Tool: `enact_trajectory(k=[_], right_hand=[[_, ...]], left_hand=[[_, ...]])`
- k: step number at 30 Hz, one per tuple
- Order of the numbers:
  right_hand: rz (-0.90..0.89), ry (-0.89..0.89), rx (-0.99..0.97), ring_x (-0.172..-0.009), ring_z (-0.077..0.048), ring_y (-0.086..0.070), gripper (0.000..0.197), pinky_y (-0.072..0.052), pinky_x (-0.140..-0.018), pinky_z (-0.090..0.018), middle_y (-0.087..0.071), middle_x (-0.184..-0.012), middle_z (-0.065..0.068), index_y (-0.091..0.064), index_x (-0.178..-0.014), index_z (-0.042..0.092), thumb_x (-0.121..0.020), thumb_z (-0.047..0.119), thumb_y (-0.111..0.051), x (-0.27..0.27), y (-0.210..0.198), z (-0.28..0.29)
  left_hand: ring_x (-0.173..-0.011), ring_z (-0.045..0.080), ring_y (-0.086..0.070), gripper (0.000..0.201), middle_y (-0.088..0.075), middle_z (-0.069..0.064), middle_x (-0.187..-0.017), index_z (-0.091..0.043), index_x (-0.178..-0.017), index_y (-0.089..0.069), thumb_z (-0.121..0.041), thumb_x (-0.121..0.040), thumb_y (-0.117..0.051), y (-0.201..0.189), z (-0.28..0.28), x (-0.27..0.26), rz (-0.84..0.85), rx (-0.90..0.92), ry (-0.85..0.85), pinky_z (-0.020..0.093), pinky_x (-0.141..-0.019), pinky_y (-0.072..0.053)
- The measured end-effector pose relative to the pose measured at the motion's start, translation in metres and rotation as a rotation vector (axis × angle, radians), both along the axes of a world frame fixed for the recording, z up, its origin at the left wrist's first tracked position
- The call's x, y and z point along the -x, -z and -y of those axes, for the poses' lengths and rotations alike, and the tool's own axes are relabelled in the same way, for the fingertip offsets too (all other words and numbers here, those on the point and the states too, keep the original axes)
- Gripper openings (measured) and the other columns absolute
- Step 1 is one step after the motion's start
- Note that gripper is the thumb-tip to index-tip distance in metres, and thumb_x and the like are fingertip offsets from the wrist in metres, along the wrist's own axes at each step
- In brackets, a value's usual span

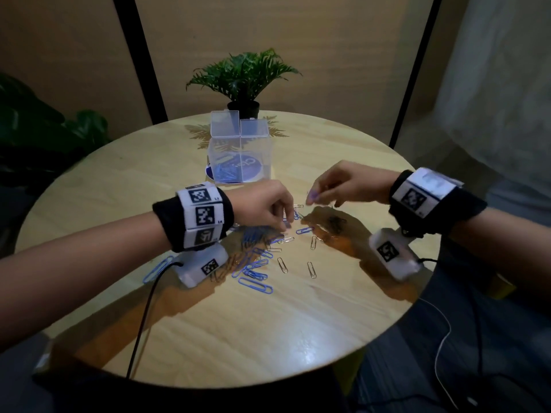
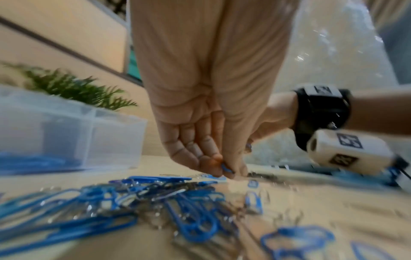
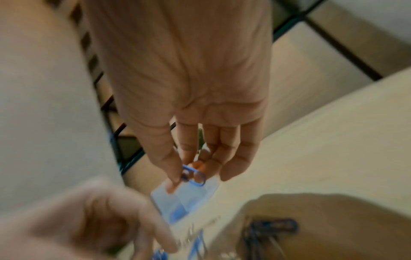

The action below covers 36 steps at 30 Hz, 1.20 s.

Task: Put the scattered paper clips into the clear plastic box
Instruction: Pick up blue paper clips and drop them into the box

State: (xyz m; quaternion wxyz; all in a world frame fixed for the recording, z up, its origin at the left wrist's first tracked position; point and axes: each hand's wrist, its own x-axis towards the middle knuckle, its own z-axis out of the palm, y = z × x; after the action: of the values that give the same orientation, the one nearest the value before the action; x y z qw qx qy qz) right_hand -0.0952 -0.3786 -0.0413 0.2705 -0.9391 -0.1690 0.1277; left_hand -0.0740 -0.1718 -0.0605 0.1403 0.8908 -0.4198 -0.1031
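Several blue and silver paper clips (image 1: 256, 266) lie scattered on the round wooden table (image 1: 268, 323). The clear plastic box (image 1: 240, 153) stands at the table's far side with both lids up and blue clips (image 1: 225, 174) inside. My left hand (image 1: 284, 223) is down among the clips and pinches a blue clip (image 2: 227, 169) between thumb and fingers at the table surface. My right hand (image 1: 313, 198) hovers just above the table near the box. It pinches a blue clip (image 3: 193, 175) between thumb and forefinger.
A small potted plant (image 1: 243, 81) stands right behind the box. A black cable (image 1: 143, 320) runs from the left wrist camera across the table's near edge. A dark leafy plant (image 1: 44, 129) sits off the table's left side.
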Motion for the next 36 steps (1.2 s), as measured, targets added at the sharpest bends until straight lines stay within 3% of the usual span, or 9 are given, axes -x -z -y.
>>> enact_trajectory(k=[3, 6, 9, 13, 20, 25, 30, 31, 36], right_hand=[[-0.309, 0.282, -0.571, -0.068, -0.011, -0.060, 0.022, -0.052, -0.061, -0.020, -0.060, -0.082, -0.006, -0.056, -0.082, 0.011, -0.096, 0.010, -0.040, -0.003, -0.010, 0.017], [-0.422, 0.387, -0.723, -0.053, -0.011, -0.049, 0.024, -0.041, -0.047, -0.017, -0.053, -0.074, -0.007, -0.047, -0.078, 0.012, -0.093, 0.007, -0.029, 0.001, -0.008, 0.019], [-0.301, 0.253, -0.407, -0.058, -0.011, -0.036, 0.019, -0.030, -0.053, -0.020, -0.046, -0.070, 0.002, -0.056, -0.083, 0.014, -0.095, 0.018, -0.042, 0.008, -0.001, 0.005], [0.234, -0.068, 0.373, -0.073, -0.008, -0.053, 0.019, -0.042, -0.064, -0.024, -0.057, -0.080, 0.012, -0.071, -0.092, 0.031, -0.078, 0.044, -0.070, 0.016, 0.013, -0.019], [0.276, -0.043, 0.506, -0.077, -0.016, -0.054, 0.026, -0.036, -0.058, -0.023, -0.068, -0.090, 0.006, -0.071, -0.097, 0.023, -0.081, 0.043, -0.068, 0.019, 0.012, -0.037], [0.213, -0.075, 0.454, -0.083, -0.015, -0.055, 0.022, -0.039, -0.069, -0.023, -0.069, -0.102, 0.002, -0.068, -0.105, 0.020, -0.085, 0.026, -0.063, 0.020, 0.015, -0.039], [-0.084, 0.137, -0.017, -0.059, -0.013, -0.039, 0.018, -0.029, -0.049, -0.021, -0.051, -0.074, 0.001, -0.065, -0.092, 0.008, -0.094, 0.017, -0.050, 0.008, 0.005, -0.027], [-0.196, 0.235, -0.208, -0.055, -0.012, -0.031, 0.020, -0.025, -0.045, -0.019, -0.045, -0.071, -0.001, -0.059, -0.086, 0.008, -0.096, 0.016, -0.044, 0.006, 0.003, -0.025], [-0.376, 0.421, -0.641, -0.045, -0.009, -0.026, 0.028, -0.021, -0.035, -0.015, -0.047, -0.071, -0.004, -0.048, -0.079, 0.012, -0.099, 0.013, -0.029, -0.002, -0.003, -0.017]], left_hand=[[-0.060, 0.012, -0.053, 0.018, -0.063, 0.006, -0.070, -0.006, -0.102, -0.072, -0.012, -0.087, -0.064, -0.004, -0.009, -0.012, -0.156, 0.104, -0.085, 0.016, -0.057, -0.042], [-0.059, 0.007, -0.061, 0.017, -0.063, 0.009, -0.076, 0.006, -0.097, -0.065, -0.004, -0.094, -0.052, -0.009, -0.011, -0.017, -0.394, 0.218, -0.194, 0.016, -0.060, -0.053], [-0.055, 0.003, -0.064, 0.021, -0.063, 0.011, -0.081, 0.000, -0.087, -0.057, 0.003, -0.097, -0.039, -0.012, -0.010, -0.019, -0.500, 0.282, -0.252, 0.014, -0.056, -0.053], [-0.058, 0.012, -0.046, 0.031, -0.052, 0.002, -0.073, -0.011, -0.087, -0.055, 0.007, -0.093, -0.031, -0.015, -0.007, -0.012, -0.357, 0.145, -0.244, 0.023, -0.055, -0.039], [-0.076, 0.014, -0.046, 0.026, -0.051, -0.006, -0.078, -0.015, -0.092, -0.057, -0.039, -0.085, -0.064, -0.010, -0.007, 0.009, 0.040, -0.271, -0.113, 0.028, -0.067, -0.035], [-0.084, 0.017, -0.058, 0.020, -0.069, 0.004, -0.090, -0.012, -0.090, -0.071, -0.027, -0.077, -0.074, -0.001, -0.003, 0.015, 0.143, -0.211, -0.036, 0.021, -0.067, -0.036], [-0.079, 0.028, -0.055, 0.027, -0.063, 0.013, -0.084, 0.006, -0.087, -0.063, -0.021, -0.087, -0.060, 0.002, 0.000, 0.027, 0.264, -0.320, 0.029, 0.026, -0.066, -0.036], [-0.077, 0.032, -0.053, 0.020, -0.058, 0.015, -0.082, -0.009, -0.072, -0.051, -0.020, -0.088, -0.058, 0.003, 0.000, 0.030, 0.301, -0.395, 0.051, 0.030, -0.065, -0.038], [-0.095, 0.031, -0.052, 0.017, -0.049, 0.009, -0.095, -0.006, -0.095, -0.057, -0.005, -0.094, -0.040, 0.008, 0.006, 0.045, 0.621, -0.635, 0.237, 0.039, -0.080, -0.047]])
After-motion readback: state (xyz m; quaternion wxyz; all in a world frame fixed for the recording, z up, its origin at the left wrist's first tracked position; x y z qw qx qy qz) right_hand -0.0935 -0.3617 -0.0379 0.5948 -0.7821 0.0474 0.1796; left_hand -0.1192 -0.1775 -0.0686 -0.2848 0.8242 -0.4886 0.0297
